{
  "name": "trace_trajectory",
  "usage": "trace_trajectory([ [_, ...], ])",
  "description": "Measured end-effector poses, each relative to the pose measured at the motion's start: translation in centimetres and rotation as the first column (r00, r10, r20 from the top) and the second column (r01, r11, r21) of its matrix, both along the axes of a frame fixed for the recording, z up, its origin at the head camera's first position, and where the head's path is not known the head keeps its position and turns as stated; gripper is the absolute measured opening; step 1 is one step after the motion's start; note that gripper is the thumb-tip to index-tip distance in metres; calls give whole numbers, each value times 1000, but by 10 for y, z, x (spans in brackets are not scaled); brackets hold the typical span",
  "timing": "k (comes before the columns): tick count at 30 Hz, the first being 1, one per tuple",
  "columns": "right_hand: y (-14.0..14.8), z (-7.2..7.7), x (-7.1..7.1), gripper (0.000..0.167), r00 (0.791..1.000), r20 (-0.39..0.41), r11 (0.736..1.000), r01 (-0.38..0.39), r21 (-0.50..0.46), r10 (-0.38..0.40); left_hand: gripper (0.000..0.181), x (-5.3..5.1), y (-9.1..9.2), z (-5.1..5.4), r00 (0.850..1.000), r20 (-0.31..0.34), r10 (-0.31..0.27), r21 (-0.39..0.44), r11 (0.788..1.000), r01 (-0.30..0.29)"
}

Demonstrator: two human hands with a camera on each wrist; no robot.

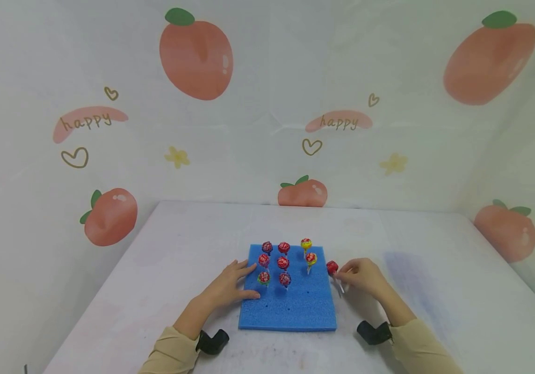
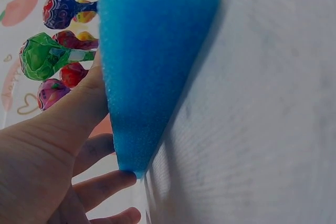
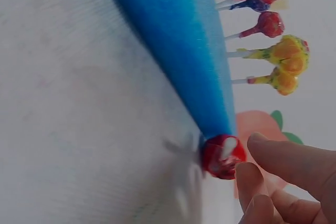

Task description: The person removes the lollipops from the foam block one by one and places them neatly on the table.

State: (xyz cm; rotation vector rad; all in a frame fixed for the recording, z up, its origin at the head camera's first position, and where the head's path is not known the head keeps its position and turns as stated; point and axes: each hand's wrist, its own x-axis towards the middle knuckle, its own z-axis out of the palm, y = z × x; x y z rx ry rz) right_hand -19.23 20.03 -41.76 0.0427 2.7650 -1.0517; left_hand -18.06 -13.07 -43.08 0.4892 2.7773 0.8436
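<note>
A blue foam board [image 1: 291, 314] lies flat, with several wrapped lollipops standing in it on their sticks. Spread along the board's left edge, my left hand [image 1: 230, 285] touches it with thumb and fingers. A red lollipop [image 1: 332, 267] is off the board, beside its right edge, its white stick [image 3: 229, 146] slanting toward me. Close to that lollipop is my right hand [image 1: 365, 276]; in the right wrist view its thumb and index fingertips are parted, with the red wrapper just beyond them. A green-wrapped lollipop [image 2: 42, 57] stands near my left thumb.
Two yellow lollipops [image 1: 311, 258] form the board's right column; red and dark ones fill the other columns. Small holes [image 1: 288, 309] show in the near part of the foam. The white table [image 1: 192, 228] meets a fruit-printed backdrop. Black wrist mounts [image 1: 374, 332] sit at both sleeves.
</note>
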Motion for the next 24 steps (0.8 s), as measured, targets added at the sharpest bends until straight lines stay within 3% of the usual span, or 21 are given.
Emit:
trace_trajectory([
  [5, -2, 4, -2, 26, 999, -37, 999, -16, -32, 14, 74, 1, 0, 2, 1000, -1, 2, 2, 1000, -2],
  [13, -18, 10, -3, 21, 986, -137, 987, -114, -113, 98, 73, 1, 0, 2, 1000, -9, -1, 9, 1000, 1],
  [24, -42, 2, -6, 31, 993, -78, 979, -105, -175, 93, 73, 0, 0, 1, 1000, -12, -4, 7, 1000, 4],
])
